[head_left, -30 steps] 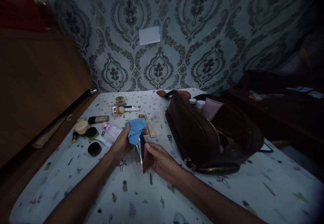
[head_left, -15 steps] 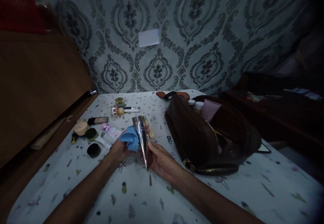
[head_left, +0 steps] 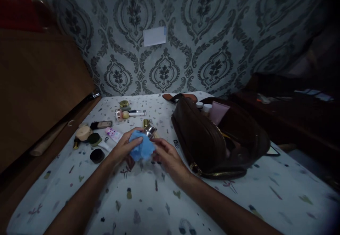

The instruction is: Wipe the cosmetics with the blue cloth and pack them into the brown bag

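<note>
My left hand [head_left: 124, 147] is closed on a crumpled blue cloth [head_left: 142, 146], its thumb lying across the top. The cloth is wrapped around a shiny metallic cosmetic tube [head_left: 150, 130]; its silver end sticks out at the upper right, and most of the body is covered. My right hand [head_left: 168, 157] is at the right side of the tube, fingers bent in against it and the cloth edge; the exact contact is partly hidden. Behind the hands lies a gold-capped item [head_left: 146, 122], half hidden by the tube.
Left on the patterned tablecloth [head_left: 138, 199] lie a black-lidded jar [head_left: 97, 155], a beige round compact [head_left: 84, 133], a purple-white tube [head_left: 113, 134] and brushes [head_left: 136, 113]. A brown open bag [head_left: 202, 139] holding cosmetics stands right. A wooden cabinet [head_left: 39, 86] borders the left.
The tube has turned from pointing down toward me to a slant, silver end at upper right. The blue cloth has moved over it and now covers most of its body.
</note>
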Motion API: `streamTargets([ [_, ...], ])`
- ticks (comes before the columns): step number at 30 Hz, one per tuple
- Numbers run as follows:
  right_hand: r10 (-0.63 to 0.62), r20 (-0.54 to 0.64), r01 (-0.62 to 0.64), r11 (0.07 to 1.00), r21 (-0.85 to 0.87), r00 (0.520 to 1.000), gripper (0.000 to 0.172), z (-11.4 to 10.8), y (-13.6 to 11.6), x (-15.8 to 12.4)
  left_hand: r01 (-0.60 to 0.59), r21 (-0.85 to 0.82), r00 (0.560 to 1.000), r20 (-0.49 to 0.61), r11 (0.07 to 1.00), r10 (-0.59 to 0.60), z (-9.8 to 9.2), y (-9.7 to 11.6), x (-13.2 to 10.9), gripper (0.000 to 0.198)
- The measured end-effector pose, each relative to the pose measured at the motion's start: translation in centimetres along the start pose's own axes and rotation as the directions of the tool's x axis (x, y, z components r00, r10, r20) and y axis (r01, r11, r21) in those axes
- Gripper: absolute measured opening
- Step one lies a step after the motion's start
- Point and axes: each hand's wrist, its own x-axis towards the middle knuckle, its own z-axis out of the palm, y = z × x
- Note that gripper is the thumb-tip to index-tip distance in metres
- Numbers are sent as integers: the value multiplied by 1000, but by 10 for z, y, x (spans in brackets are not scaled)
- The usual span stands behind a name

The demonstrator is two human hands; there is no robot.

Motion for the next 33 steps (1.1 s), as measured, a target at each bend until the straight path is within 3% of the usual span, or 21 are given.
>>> streamTargets([
  [2,-35,-25,36,999,41,999,51,-1,-4,0,-96,274,990,124,957,64,-7,13,-2,40],
  [4,-64,-30,64,998,28,998,55,-1,-6,1,-207,476,967,230,855,107,-13,21,-4,37],
  [7,-67,-33,66,997,-26,997,51,-5,-2,5,-307,616,936,333,725,113,-16,21,-4,38],
  [9,-59,-55,57,998,-35,997,48,-7,2,8,-322,661,933,341,678,111,-14,15,-4,43],
  [13,-34,-102,32,999,-25,994,48,-10,7,11,-274,771,962,220,575,163,0,-3,-5,51],
  [17,-26,-117,17,997,-78,993,49,-9,5,10,-337,822,934,232,458,270,18,-17,-5,48],
  [20,-35,-122,24,995,-92,992,48,-9,5,8,-344,790,936,244,508,255,20,-20,-4,47],
  [27,-47,-119,38,996,-83,992,47,-11,12,11,-225,558,966,234,799,109,-12,-10,-4,51],
  [33,-52,-99,44,996,-81,994,49,-11,9,10,-229,574,939,342,786,24,-32,3,0,36],
])
